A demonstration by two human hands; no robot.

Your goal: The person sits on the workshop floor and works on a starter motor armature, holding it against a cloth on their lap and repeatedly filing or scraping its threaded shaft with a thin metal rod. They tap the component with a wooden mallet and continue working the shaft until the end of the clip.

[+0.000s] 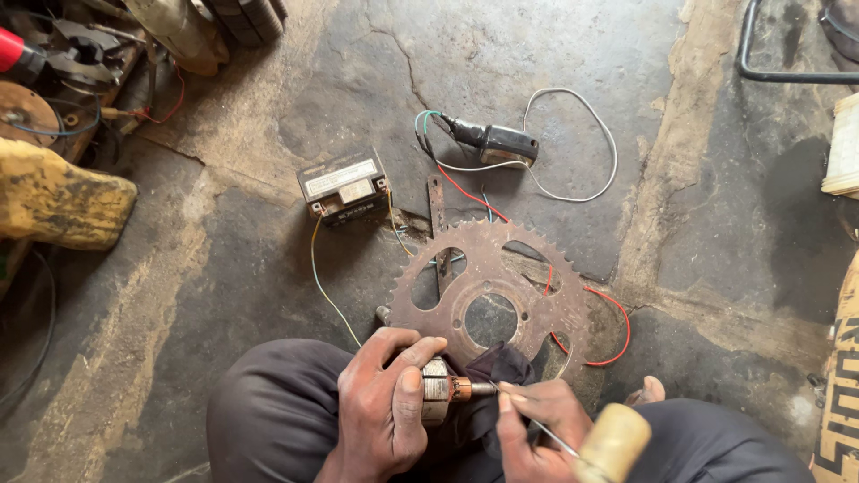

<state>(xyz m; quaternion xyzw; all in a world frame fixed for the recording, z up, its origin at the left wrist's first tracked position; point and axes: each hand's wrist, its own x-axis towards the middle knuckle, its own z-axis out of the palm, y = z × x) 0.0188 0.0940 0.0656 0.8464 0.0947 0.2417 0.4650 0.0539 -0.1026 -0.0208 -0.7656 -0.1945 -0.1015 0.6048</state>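
Left hand: I see my left hand (385,407) at about 7 o'clock of the view, fingers wrapped tight around a small motor armature (445,391), thumb laid along its metal body.
Armature: it lies level above my lap, its copper end and short shaft pointing toward 3 o'clock, just below the sprocket's lower rim.
Right hand: my right hand (537,429) at about 5 o'clock pinches a screwdriver (591,444), fingers closed narrow on its thin blade; the pale wooden handle sticks out toward 4 o'clock.
Screwdriver tip: it touches the armature near the shaft end.
Cloth: a dark rag (501,365) lies between my hands, over the sprocket's lower edge.
Sprocket: a big rusty toothed sprocket (490,291) lies flat on the concrete floor (224,259), at 12 o'clock from my hands.
Battery: a small black battery (343,185) stands at 11 o'clock of the sprocket, wires trailing from it.
Black part: a black electrical unit (494,141) sits at 12 o'clock, with white, green and red wires.
Red wire: the red wire (608,309) loops across the sprocket toward 4 o'clock.
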